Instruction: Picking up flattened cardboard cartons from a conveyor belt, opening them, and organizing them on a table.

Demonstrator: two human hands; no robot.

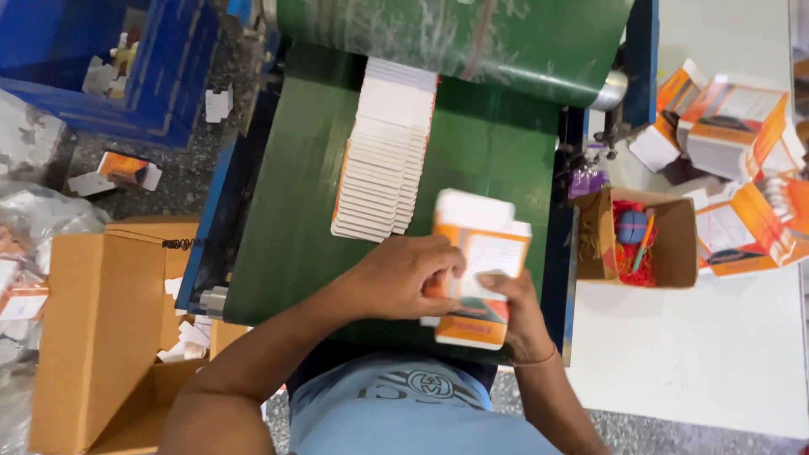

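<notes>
Hands: both met over the near edge of the green belt, each closed on the same bundle of orange-and-white cartons [477, 268].
Left hand [403, 276]: lay across the bundle's left side, fingers curled over its top face, thumb side toward the person; a firm wrap, not a pinch.
Right hand [516, 313]: cupped the bundle's lower right corner from beneath and beside, fingers bent up along the edge, a thin band at the wrist.
Bundle's place: between the two hands, touching both, raised a little above the green belt [286, 253]; whether its underside rested on the belt could not be told.
Long axis: ran away from the person and slightly tilted, far end up toward the roller, near end by the right palm.
Nearer hand: about equal; the left covered more of it, the right bore the near end.
Ahead of the hands: a shingled row of flat white cartons [383, 156] lay on the belt, just beyond the left hand and apart from the bundle, its length running away toward the green roller [472, 38].
Right of the hands: a small open brown box [674, 244] with red bands and a blue ball, beyond it loose orange cartons [733, 126] on a white table [699, 354].
Left of the hands: a large brown carton [93, 320], well apart.
</notes>
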